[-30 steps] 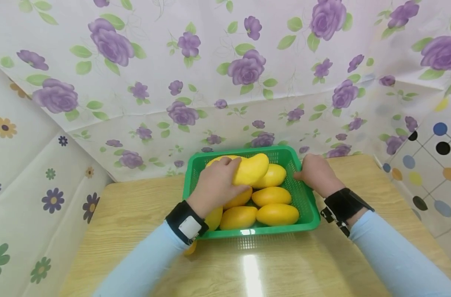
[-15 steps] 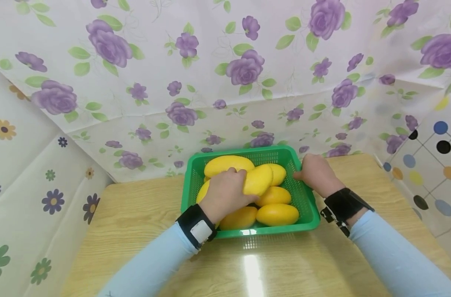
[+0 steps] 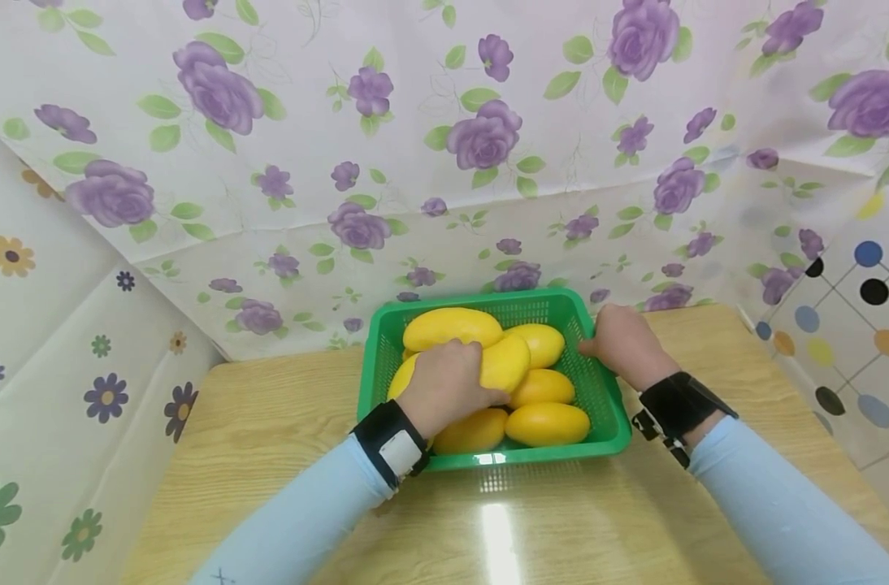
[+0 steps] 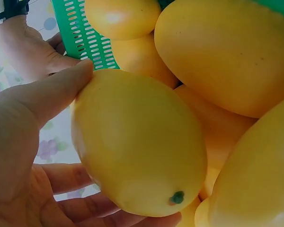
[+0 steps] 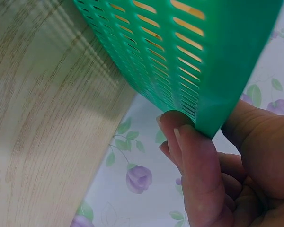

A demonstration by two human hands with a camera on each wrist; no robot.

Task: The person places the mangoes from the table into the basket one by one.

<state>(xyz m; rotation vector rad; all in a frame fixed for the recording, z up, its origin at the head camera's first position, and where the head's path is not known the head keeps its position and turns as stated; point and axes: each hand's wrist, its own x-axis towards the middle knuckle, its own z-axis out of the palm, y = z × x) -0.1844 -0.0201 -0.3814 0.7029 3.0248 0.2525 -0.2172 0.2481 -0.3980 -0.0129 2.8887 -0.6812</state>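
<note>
A green plastic basket (image 3: 605,406) holds several yellow mangoes (image 3: 547,423). My left hand (image 3: 444,386) is over the middle of it and grips one mango (image 3: 505,364), thumb on one side and fingers curled round the other. In the left wrist view that mango (image 4: 137,142) shows a small dark stem end, close beside other mangoes. My right hand (image 3: 627,345) pinches the basket's right rim, with the thumb inside and curled fingers (image 5: 199,165) against the outer wall. My left hand hides part of the pile.
The basket stands on a wooden table (image 3: 284,431). Right behind it hangs a white cloth (image 3: 415,203) with purple flowers. Patterned sheets stand at the left (image 3: 57,366) and right (image 3: 839,357) sides.
My left hand has shifted right and a little nearer with the mango, baring another mango at the back left. The held mango's far end has dropped lower. My right hand stays on the rim.
</note>
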